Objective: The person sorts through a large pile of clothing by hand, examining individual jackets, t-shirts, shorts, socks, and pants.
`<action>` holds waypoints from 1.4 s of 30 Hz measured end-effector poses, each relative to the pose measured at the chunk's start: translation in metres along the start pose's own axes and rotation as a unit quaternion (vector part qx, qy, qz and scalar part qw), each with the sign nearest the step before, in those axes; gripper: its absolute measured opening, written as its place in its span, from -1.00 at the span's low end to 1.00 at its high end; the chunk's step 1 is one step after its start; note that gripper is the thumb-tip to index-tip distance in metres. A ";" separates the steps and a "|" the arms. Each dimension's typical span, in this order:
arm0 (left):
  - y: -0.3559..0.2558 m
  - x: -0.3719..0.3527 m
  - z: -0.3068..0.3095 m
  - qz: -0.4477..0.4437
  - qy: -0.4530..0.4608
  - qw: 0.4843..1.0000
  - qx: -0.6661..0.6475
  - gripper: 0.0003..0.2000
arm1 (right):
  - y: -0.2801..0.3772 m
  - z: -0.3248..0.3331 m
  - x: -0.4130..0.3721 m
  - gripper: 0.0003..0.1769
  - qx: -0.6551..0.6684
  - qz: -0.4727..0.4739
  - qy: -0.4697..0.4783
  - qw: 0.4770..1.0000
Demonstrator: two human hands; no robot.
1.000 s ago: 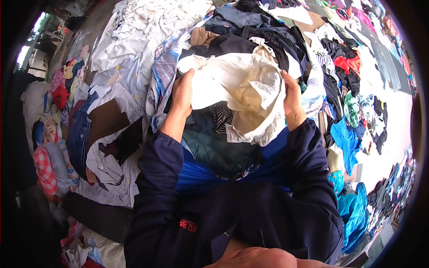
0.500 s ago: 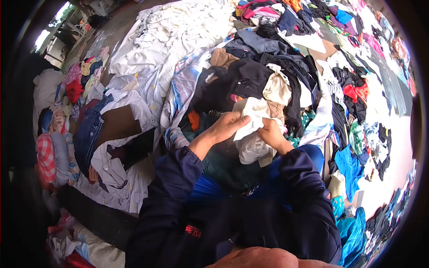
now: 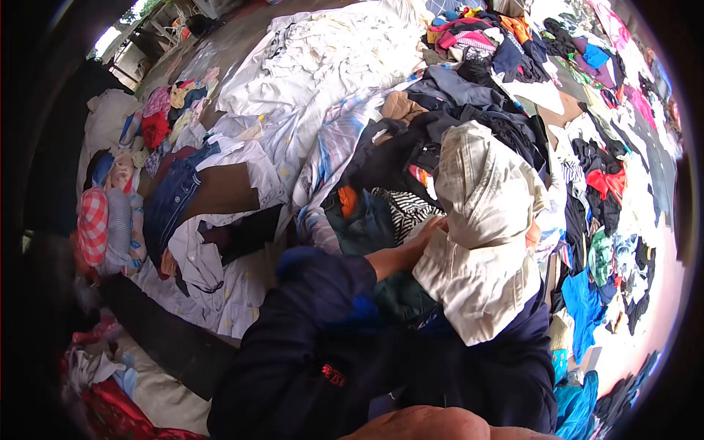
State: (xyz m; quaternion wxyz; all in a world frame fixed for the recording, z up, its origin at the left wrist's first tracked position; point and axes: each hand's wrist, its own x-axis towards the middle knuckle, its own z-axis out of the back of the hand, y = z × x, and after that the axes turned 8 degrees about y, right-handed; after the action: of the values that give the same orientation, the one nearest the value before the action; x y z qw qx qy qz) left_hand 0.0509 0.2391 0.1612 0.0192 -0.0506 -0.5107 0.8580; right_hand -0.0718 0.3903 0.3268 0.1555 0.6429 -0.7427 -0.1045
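Note:
A cream-coloured cloth garment point(image 3: 484, 220) hangs in folds in front of my chest, over the near side of a heap of dark clothes point(image 3: 381, 158). At its left edge is my left hand point(image 3: 427, 238), partly covered by the cloth, its fingers closed on it. Only a small part of my right hand point(image 3: 533, 233) shows at the garment's right edge; its fingers are hidden behind the fabric. A black-and-white striped cloth point(image 3: 405, 213) and an orange piece point(image 3: 347, 200) lie in the heap left of the garment.
White clothes point(image 3: 323, 55) are piled at the back. Blue jeans point(image 3: 170, 202) and a red checked bundle point(image 3: 93, 227) lie left. Red point(image 3: 607, 182) and blue point(image 3: 583, 304) clothes lie right. A dark strip point(image 3: 165, 337) crosses the lower left.
The cream garment now hangs large and raised between my hands, where a smaller white bunch was held before. My hands have moved apart, and striped cloth shows in the heap. The view has shifted.

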 end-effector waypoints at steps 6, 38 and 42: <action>0.019 0.005 -0.058 0.012 0.125 0.985 -0.117 -0.51 | 0.032 0.003 -0.002 -0.39 0.043 -0.001 -0.010 0.999; -0.002 -0.049 0.199 0.145 -0.325 0.858 -0.371 -0.65 | -0.009 0.148 0.008 -0.70 -0.775 -0.101 -0.062 0.621; -0.045 -0.155 0.398 -0.001 -0.633 0.723 -0.278 -0.66 | 0.011 0.150 0.012 -0.71 -0.751 -0.057 -0.105 0.649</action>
State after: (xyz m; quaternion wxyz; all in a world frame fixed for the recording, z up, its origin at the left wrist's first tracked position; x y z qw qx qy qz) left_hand 0.1614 -0.1005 0.3996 -0.3227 0.5012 -0.6203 0.5099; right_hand -0.1384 0.3731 0.1920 0.4999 0.3315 -0.3835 -0.7022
